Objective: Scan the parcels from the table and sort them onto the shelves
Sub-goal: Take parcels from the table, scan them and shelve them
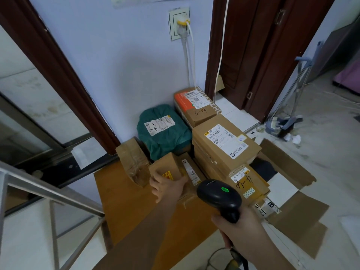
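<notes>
Both hands work at the near edge of the wooden table (124,201). Left hand (167,187) lies on the near end of a small cardboard box (171,172), fingers curled over its left edge and thumb along the top, holding it. Right hand (236,228) is wrapped around the handle of a black barcode scanner (218,195), whose head, with a green light lit, sits just right of that box. Beyond stand more parcels: a green bag parcel (163,133), a large labelled carton (224,145), a far box marked "3-4" (196,106), and a low box (249,182) with handwriting that is hard to read. The scanner's window faces away, and the held box's label print is too small to read.
</notes>
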A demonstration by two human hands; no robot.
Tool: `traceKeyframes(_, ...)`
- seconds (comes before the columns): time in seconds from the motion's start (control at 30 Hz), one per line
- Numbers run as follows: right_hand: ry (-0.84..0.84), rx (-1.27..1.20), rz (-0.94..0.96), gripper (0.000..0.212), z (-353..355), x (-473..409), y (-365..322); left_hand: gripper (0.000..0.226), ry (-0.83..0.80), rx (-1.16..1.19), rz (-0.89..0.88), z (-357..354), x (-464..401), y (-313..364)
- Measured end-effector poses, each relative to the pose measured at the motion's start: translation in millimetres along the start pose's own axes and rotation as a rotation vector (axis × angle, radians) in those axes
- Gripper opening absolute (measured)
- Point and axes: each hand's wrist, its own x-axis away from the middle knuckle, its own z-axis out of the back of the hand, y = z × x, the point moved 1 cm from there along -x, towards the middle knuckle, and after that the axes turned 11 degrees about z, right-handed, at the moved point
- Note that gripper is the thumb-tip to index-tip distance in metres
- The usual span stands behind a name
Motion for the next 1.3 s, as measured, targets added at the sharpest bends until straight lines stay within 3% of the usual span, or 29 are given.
traceKeyframes(0.1,0.014,-0.009,-0.005,0.025,0.2,0.0,1.1,0.114,-0.13,0.323,-0.038,7.3,-12.9,-13.3)
traceKeyframes(0.2,0.01,-0.02,0.0,0.026,-1.7,-1.0,1.5,0.093,-0.381,0.638,-0.027,14.0,-19.6,-27.3)
traceKeyframes(0.33,-0.014,-0.039,0.012,0.024,-5.2,-3.2,0.5,0.088,-0.595,0.702,0.042,12.6,-23.0,-36.7)
traceKeyframes(0.5,-0.025,-0.048,0.004,0.023,-5.9,-4.9,0.1,0.052,-0.562,0.664,0.073,14.2,-30.3,-45.7)
traceKeyframes(0.63,0.008,-0.038,-0.002,0.022,-4.5,-4.4,2.7,0.049,-0.436,0.684,0.008,19.7,-26.3,-38.4)
traceKeyframes(0.73,0.029,-0.03,0.01,0.022,-3.3,-4.2,3.6,0.043,-0.322,0.59,-0.197,20.8,-21.0,-25.1)
traceKeyframes(0.8,0.035,-0.038,0.015,0.025,-3.3,-4.2,4.5,0.034,-0.175,0.336,-0.378,19.4,-16.2,-13.9)
traceKeyframes(0.9,0.028,-0.042,0.018,0.031,-3.9,-4.0,5.5,0.047,-0.013,-0.094,-0.443,11.4,-1.6,2.7)
traceKeyframes(1.03,0.012,-0.051,0.033,0.045,-2.8,-4.1,6.6,0.117,0.045,-0.441,-0.386,-10.0,14.2,12.7)
traceKeyframes(1.2,0.007,-0.049,0.05,0.044,-0.6,-1.7,8.0,0.126,0.11,-0.34,-0.356,-13.6,6.7,0.5)
traceKeyframes(1.3,0.007,-0.046,0.054,0.042,-0.8,-0.4,7.1,0.112,-0.028,0.015,-0.378,0.1,-4.7,-18.2)
